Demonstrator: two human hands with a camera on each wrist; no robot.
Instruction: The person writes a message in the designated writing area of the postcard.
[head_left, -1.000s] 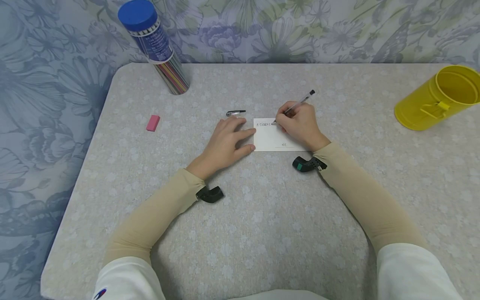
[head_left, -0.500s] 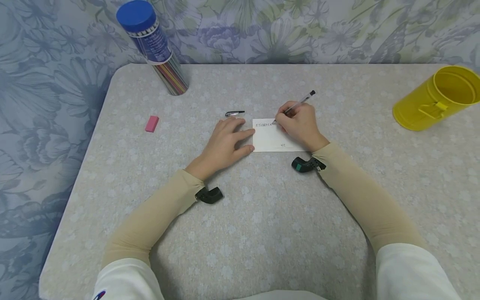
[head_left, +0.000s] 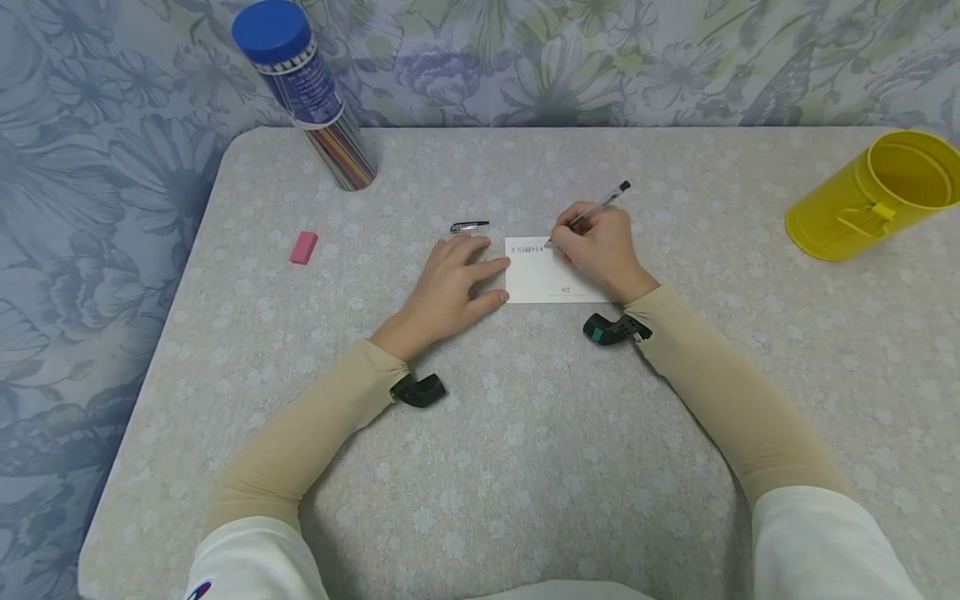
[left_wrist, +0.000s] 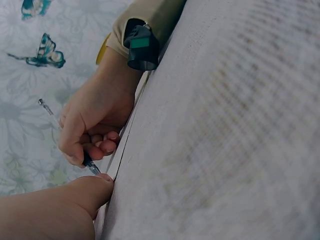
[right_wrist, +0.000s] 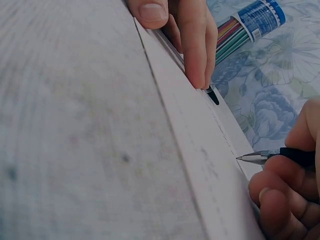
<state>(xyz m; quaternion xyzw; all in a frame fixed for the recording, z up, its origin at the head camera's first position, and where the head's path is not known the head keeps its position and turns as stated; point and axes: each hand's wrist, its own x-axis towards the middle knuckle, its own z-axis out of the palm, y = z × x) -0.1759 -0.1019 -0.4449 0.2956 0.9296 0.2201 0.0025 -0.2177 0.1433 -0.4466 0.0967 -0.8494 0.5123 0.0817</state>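
Note:
A white card [head_left: 532, 279] lies on the table with a short line of handwriting near its top edge and a small mark low down. My right hand [head_left: 600, 246] pinches a clear-barrelled pen [head_left: 609, 200], its tip at the end of that line. In the right wrist view the metal tip of the pen [right_wrist: 257, 157] is close to or on the card [right_wrist: 192, 150]; contact is hard to tell. My left hand [head_left: 453, 283] lies spread, thumb and a fingertip at the card's left edge. The right hand covers the card's right part.
A black pen cap [head_left: 470, 226] lies just beyond my left fingers. Farther left is a pink eraser [head_left: 303, 247]. A blue-lidded tube of coloured pencils [head_left: 318, 100] stands at the back left, and a yellow canister [head_left: 862, 200] at the right. A patterned wall covering [head_left: 555, 67] borders the table's back edge.
The pen tip has moved very slightly right along the line of writing. The left hand stays in place on the card's edge.

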